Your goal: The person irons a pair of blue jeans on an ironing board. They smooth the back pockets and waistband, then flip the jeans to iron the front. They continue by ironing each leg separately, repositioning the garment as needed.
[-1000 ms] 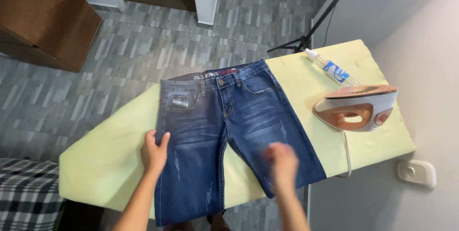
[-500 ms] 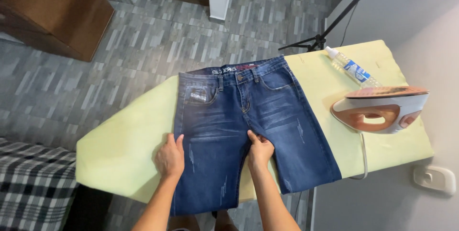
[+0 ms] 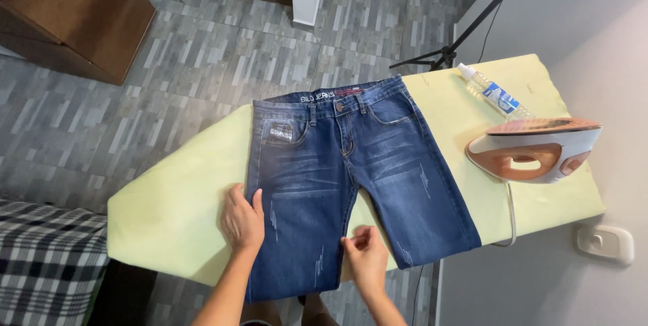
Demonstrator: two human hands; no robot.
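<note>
**A:** so where's everything sitting?

**B:** blue jeans (image 3: pixel 337 171) are spread flat across the pale yellow ironing surface (image 3: pixel 175 211), waistband at the far edge, both legs hanging off the near edge. left hand (image 3: pixel 243 221) lies flat and open on the outer edge of the left leg. right hand (image 3: pixel 366 255) is at the inner edge of the other leg, fingers pinched on the denim (looks that way, it's a bit curled)

**A:** hands together?

**B:** nope, apart, one per leg. iron (image 3: pixel 533 150) stands on its heel on the right end, cord trailing down, clear spray bottle (image 3: pixel 491 93) lying just behind it. checked fabric (image 3: pixel 40 258) at lower left
</note>
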